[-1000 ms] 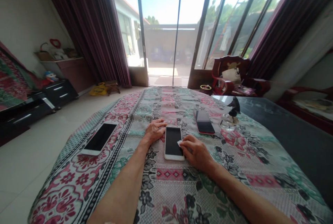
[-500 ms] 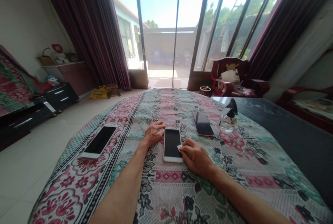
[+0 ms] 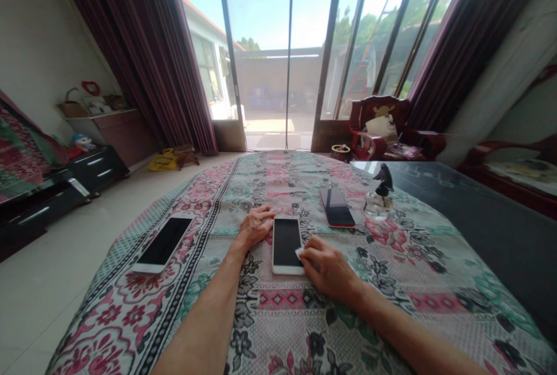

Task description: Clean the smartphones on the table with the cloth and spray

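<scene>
A white phone point(image 3: 287, 244) with a dark screen lies face up on the patterned cloth point(image 3: 278, 317) in front of me. My left hand point(image 3: 255, 226) rests on the cloth with curled fingers against the phone's left edge, steadying it. My right hand point(image 3: 327, 267) pinches a small white wipe point(image 3: 299, 253) and presses it on the lower right corner of the screen.
A second white phone point(image 3: 163, 243) lies at the left of the cloth. Past my right hand lies a red-edged phone point(image 3: 336, 207), and a small glass bottle with a dark spray top point(image 3: 379, 197) stands beside it. The dark table edge point(image 3: 478, 218) runs along the right. A red wooden chair point(image 3: 383, 125) stands by the glass doors.
My right hand with the wipe has slid down the screen toward its lower right corner. The left hand has stayed at the phone's edge. My head has shifted a little.
</scene>
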`<state>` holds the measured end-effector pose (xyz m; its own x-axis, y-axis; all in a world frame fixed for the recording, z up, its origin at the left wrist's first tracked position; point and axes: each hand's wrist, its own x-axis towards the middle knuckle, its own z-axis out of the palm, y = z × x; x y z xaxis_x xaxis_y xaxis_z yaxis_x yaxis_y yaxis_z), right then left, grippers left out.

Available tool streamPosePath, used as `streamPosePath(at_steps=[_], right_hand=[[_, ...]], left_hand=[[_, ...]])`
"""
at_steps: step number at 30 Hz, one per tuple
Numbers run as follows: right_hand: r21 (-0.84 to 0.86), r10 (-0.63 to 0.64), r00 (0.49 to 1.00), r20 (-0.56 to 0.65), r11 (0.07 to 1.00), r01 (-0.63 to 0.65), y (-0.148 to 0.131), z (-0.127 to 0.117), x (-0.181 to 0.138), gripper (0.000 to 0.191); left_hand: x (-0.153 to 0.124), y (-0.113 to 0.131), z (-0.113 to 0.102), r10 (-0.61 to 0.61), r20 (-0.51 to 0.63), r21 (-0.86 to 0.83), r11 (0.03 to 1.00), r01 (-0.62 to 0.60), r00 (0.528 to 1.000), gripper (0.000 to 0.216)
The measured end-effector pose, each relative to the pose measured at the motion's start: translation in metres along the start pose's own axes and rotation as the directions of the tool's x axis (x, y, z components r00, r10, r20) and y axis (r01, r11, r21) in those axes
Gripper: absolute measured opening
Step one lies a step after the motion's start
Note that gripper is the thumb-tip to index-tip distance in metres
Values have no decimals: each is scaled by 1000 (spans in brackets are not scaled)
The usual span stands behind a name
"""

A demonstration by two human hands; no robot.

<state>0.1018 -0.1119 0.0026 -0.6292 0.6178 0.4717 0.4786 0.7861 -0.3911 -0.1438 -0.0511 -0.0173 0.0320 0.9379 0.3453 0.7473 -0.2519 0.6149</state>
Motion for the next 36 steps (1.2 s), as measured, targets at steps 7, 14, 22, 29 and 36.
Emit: streamPosePath(at_steps=[7, 14, 22, 29, 36], right_hand=[[-63, 71, 996, -56, 995, -75, 26, 6, 30, 18], [-170, 194, 977, -92, 963, -207, 39, 14, 59, 18], [-125, 198, 973, -116, 969, -212, 42, 15, 58, 17], [-64, 57, 998, -42, 996, -59, 28, 6, 32, 18], [-165, -46, 989, 141, 984, 69, -10, -5, 4, 24]], left_hand=[[0, 2, -1, 9, 17, -3, 1000, -9, 1000, 27], [-1, 3, -3, 2, 24, 13, 1000, -2, 1000, 27], [-1, 6, -5, 5, 33, 42, 999, -6, 999, 26], [-1, 7, -5, -19, 20, 38, 999, 18, 1000, 26], [0, 3, -2, -14, 2, 21, 1000, 14, 1000, 26]])
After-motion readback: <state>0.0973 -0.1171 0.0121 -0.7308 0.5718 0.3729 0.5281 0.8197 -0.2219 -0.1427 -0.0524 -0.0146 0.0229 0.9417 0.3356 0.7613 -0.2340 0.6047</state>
